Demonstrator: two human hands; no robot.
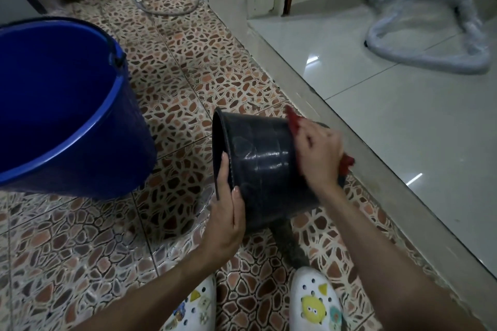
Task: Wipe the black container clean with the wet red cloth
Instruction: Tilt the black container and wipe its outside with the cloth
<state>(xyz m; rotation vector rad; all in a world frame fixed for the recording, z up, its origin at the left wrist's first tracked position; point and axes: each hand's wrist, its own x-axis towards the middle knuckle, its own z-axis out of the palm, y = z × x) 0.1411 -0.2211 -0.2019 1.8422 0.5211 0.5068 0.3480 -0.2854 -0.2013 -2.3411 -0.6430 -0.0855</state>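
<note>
The black container (265,158) lies tipped on its side above the patterned floor (80,244), its open mouth turned toward the blue bucket (67,105) just to its left. The left hand (227,212) grips the container's rim, fingers (223,169) hooked over the edge and thumb laid along the outer wall. The right hand (318,153) presses the red cloth (347,162) against the container's base end, fingers curled closed over the cloth, which shows above and below the hand. Below the container are two white clogs (314,301); to its right runs a raised pale tiled step (403,115).
</note>
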